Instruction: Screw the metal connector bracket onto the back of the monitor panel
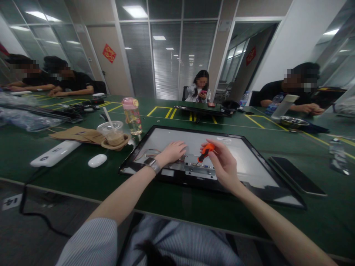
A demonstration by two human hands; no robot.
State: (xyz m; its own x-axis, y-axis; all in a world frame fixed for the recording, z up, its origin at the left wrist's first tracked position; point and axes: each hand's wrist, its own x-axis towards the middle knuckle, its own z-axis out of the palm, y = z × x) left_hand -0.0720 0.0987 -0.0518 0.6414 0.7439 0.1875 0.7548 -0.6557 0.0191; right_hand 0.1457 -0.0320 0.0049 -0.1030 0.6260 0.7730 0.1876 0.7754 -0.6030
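A flat display panel [238,162] with a black frame and a grey back lies on the green table in front of me. My right hand [224,160] grips an orange and black screwdriver [206,152], whose shaft slants down to a metal bracket [201,171] near the panel's front edge. Whether the tip sits in a screw is too small to tell. My left hand [173,152] lies with fingers stretched out on the panel, just left of the bracket, touching nothing else I can make out. Thin wires [146,153] run along the panel beside it.
Left of the panel stand an iced drink cup [112,129] in a cardboard holder, a pink-lidded bottle [132,116], a white earbud case [97,160] and a long white device [55,153]. A black phone [296,174] lies to the right. Several people sit around the table.
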